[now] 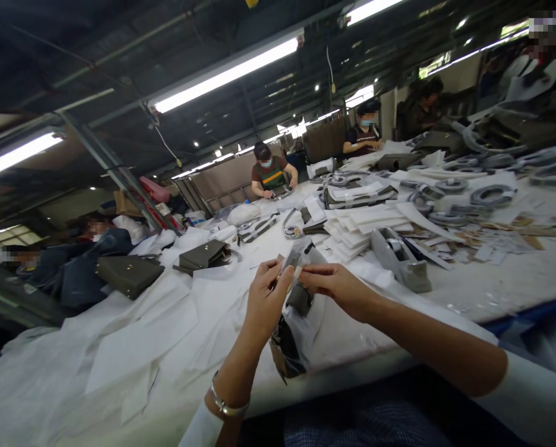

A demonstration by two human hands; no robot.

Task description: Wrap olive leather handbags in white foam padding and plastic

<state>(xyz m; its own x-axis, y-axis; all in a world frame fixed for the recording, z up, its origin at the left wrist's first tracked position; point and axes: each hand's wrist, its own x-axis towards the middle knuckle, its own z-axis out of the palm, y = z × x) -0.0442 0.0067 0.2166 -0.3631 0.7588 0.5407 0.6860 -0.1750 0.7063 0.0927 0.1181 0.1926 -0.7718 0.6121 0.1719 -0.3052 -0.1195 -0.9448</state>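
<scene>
Just above the near edge of the table, my left hand is closed around a clear plastic wrapping. My right hand pinches the same wrapping from the other side, with thumb and fingertips together. Something dark shows through the plastic at its upper end; its kind is hard to make out. Below my fingers an olive-dark bag, partly covered in plastic, rests at the table edge. My left hand and wrist hide part of it.
White paper sheets spread over the left of the table. Olive handbags lie beyond them. To the right are a plastic-wrapped bundle, coiled straps and paper stacks. A co-worker works across the table.
</scene>
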